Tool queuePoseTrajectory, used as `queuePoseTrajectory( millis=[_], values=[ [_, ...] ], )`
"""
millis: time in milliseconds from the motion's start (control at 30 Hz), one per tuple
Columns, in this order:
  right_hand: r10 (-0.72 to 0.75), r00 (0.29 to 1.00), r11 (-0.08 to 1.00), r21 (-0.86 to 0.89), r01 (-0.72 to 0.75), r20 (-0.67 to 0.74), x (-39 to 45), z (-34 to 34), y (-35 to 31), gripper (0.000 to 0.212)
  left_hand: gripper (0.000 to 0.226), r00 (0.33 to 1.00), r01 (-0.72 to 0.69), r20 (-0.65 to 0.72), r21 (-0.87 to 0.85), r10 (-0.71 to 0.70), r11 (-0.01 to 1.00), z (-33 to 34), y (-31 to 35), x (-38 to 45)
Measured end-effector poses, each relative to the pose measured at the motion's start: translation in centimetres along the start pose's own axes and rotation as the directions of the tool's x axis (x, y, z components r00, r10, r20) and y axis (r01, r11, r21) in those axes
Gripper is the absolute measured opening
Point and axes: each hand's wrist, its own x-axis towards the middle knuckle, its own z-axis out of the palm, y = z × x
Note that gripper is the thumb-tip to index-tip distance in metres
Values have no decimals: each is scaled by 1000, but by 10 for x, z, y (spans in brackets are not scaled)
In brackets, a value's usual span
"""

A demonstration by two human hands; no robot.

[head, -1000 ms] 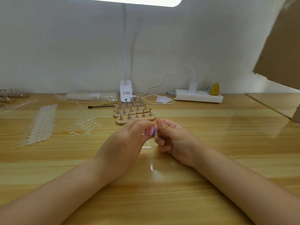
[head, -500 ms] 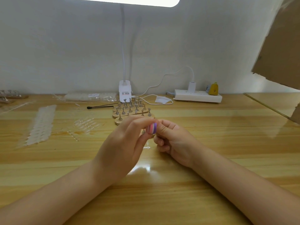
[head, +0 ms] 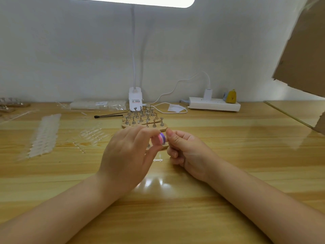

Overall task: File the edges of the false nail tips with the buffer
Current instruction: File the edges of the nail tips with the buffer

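My left hand (head: 129, 155) pinches a small pink, white and purple buffer (head: 161, 139) between thumb and fingers, above the middle of the wooden table (head: 228, 155). My right hand (head: 186, 152) is right beside it, fingers curled, thumb and forefinger pressed together against the buffer; what they pinch is too small to see. A clear piece of nail sprue (head: 157, 160) lies on the table below the hands. Rows of clear false nail tips (head: 44, 136) and more loose tips (head: 93, 135) lie at the left.
Wooden nail stands with metal pegs (head: 143, 118) sit just behind the hands. Behind them are a lamp base (head: 135, 100), a black tool (head: 110, 115), a bag of tips (head: 98, 105), a power strip (head: 213, 103) with cables, and cardboard (head: 306, 50) at the right.
Both hands have risen slightly. The buffer has shifted a little to the right, up against my right fingertips, and my left thumb has slid along it.
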Motion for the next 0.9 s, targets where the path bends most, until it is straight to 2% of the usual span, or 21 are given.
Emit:
queuePoseTrajectory(
  millis=[100, 200, 267, 333, 400, 467, 633, 767, 900],
  values=[
    [-3, 1000, 1000, 14, 3, 6, 0, 0, -1, 20, 16, 999, -43, 20, 27, 42, 999, 2, 5, 1],
    [6, 1000, 1000, 30, -6, -14, -1, 0, -1, 22, 26, 992, 54, 112, 32, -57, 998, 2, 3, 0],
    [4, 1000, 1000, 6, -4, -8, -1, 0, 0, 22, 24, 990, 133, 59, -40, -131, 990, -1, 1, 1],
    [2, 1000, 1000, -16, -2, 8, -1, 1, -1, 21, 25, 989, 149, 30, -139, -146, 979, -2, 2, 3],
    [5, 1000, 1000, -7, -5, 15, -1, 1, -2, 20, 27, 989, 127, 96, -155, -112, 980, 0, 5, 2],
    [12, 1000, 1000, 26, -12, 1, -2, 1, -3, 20, 27, 981, 117, 167, -101, -99, 988, 1, 5, -1],
    [16, 1000, 1000, -26, -16, 2, -2, 2, -3, 20, 28, 985, 170, 70, -185, -159, 968, -1, 3, 2],
    [16, 999, 999, 30, -15, -35, -2, 2, -3, 20, 24, 981, 133, 154, -81, -119, 988, 2, 5, -1],
    [17, 1000, 1000, -16, -17, -20, -2, 2, -2, 20, 24, 994, 106, 28, -147, -103, 983, -1, 4, 2]
  ],
)
